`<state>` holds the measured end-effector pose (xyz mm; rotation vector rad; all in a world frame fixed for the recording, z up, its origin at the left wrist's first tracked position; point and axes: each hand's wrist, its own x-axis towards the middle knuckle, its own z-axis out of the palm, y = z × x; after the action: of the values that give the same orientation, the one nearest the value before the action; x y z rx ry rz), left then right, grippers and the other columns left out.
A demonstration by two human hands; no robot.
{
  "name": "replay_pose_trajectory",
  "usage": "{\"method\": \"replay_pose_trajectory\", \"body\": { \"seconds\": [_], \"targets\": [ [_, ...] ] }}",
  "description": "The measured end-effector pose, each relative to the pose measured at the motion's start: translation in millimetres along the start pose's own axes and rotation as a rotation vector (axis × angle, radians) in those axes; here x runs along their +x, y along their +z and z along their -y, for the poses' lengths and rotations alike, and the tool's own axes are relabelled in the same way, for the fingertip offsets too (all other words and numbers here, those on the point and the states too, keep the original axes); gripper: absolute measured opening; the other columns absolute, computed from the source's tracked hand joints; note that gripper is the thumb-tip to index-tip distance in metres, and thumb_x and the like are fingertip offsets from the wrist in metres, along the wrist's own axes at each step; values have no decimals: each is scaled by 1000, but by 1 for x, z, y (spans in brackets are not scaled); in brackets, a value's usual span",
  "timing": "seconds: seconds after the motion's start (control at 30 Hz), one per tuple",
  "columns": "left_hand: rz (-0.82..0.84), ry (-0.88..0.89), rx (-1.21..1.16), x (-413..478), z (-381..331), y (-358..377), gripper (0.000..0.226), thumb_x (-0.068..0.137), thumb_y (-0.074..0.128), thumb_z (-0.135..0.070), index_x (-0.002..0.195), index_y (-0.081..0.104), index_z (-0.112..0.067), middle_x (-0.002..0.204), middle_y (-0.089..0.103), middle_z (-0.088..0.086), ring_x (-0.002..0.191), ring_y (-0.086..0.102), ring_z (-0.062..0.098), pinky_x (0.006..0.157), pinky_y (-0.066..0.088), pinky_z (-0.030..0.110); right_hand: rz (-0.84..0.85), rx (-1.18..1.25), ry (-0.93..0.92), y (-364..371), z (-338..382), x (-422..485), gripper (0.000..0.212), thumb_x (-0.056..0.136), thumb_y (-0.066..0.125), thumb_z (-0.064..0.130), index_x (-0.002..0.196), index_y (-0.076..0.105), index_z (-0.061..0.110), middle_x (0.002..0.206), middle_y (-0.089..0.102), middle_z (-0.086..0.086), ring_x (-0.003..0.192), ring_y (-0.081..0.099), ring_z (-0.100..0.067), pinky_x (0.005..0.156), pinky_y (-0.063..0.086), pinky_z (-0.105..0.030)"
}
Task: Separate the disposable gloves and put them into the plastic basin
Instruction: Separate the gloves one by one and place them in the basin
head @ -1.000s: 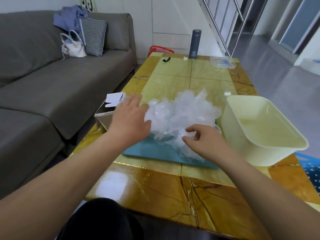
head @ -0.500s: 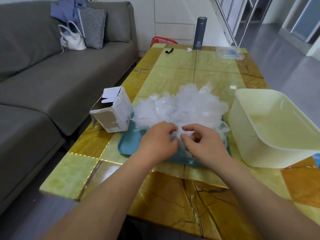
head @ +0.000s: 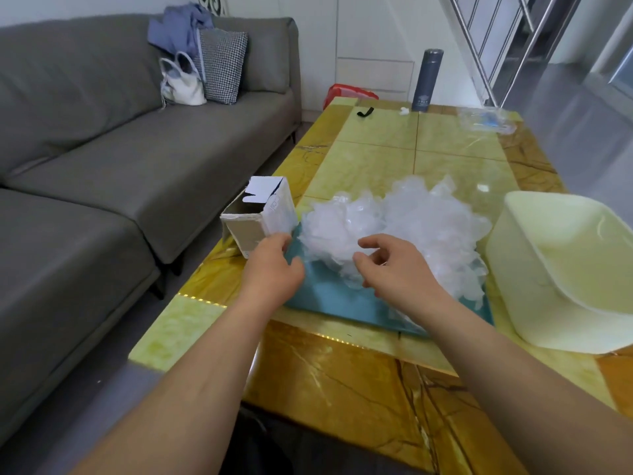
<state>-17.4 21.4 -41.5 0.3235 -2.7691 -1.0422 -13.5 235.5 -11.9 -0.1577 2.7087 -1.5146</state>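
Head view: disposable gloves (head: pixel 411 221) lie heaped on a teal tray (head: pixel 329 296), plastic basin (head: pixel 520 286) just right. Left hand (head: pixel 272 269) and right hand (head: pixel 400 265) curl at the heap's near edge; their grip is unclear. Best to pinch a single layer and peel slowly.

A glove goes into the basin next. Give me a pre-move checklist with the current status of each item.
1. Basin open side up, beside the tray: ok.
2. Basin has room: ok, no gloves seen inside.
3. Gloves separated: not ok, one clumped pile on the tray.
4. Right hand grips a single glove: cannot tell.
5. Left hand free to help: cannot tell, fingers curled by the box.
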Motion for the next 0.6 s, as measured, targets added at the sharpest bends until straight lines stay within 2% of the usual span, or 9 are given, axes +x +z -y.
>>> {"method": "replay_pose_trajectory", "body": {
  "seconds": [0.1, 0.2, 0.3, 0.4, 0.47, 0.53, 0.6],
  "targets": [
    [39, -13, 34, 0, 3, 0, 43, 92, 62, -28, 134, 63, -19, 131, 65, -1, 117, 62, 23, 97, 52, 39, -15, -19, 20, -2, -1, 0, 28, 96, 64, 32, 124, 66, 25, 86, 73, -3, 76, 72, -20, 74, 63, -44],
    [76, -17, 86, -3, 5, 1, 40, 94, 63, -31, 132, 65, -20, 131, 66, -1, 117, 62, 23, 98, 53, 39, -8, -39, 25, -4, 0, -3, 27, 96, 63, 33, 121, 68, 25, 81, 73, -1, 71, 72, -18, 72, 63, -43],
    [62, 33, 107, -10, -3, 3, 19, 93, 63, -29, 108, 74, -22, 108, 72, -4, 100, 67, 23, 88, 58, 42, 5, -126, 38, -13, 3, -11, 12, 94, 63, 37, 95, 72, 29, 69, 72, 2, 58, 70, -15, 67, 64, -43],
    [-36, 158, 126, -25, -27, 9, 8, 93, 61, -32, 94, 68, -28, 94, 68, -9, 88, 64, 19, 79, 57, 41, -93, -391, 46, -33, -8, -20, 19, 89, 62, 49, 81, 66, 32, 74, 66, 12, 72, 65, -9, 71, 60, -39],
    [3, 280, 86, -39, -53, 23, 12, 93, 63, -39, 99, 67, -29, 96, 68, -10, 90, 64, 17, 80, 55, 38, -149, -500, 75, -48, -23, -27, 21, 86, 64, 55, 86, 64, 33, 79, 63, 15, 80, 62, -9, 73, 56, -35],
    [187, 345, 115, -51, -72, 41, 29, 90, 66, -47, 115, 67, -32, 109, 69, -10, 98, 66, 17, 88, 55, 39, -135, -469, 105, -55, -38, -30, 27, 81, 70, 55, 97, 64, 34, 79, 62, 12, 83, 63, -13, 76, 55, -36],
    [348, 332, 204, -54, -84, 56, 51, 88, 68, -48, 135, 59, -32, 128, 66, -6, 113, 65, 20, 97, 54, 40, -119, -390, 111, -59, -49, -32, 37, 77, 74, 55, 107, 63, 35, 79, 63, 9, 82, 64, -15, 76, 54, -36]
  ]
}}
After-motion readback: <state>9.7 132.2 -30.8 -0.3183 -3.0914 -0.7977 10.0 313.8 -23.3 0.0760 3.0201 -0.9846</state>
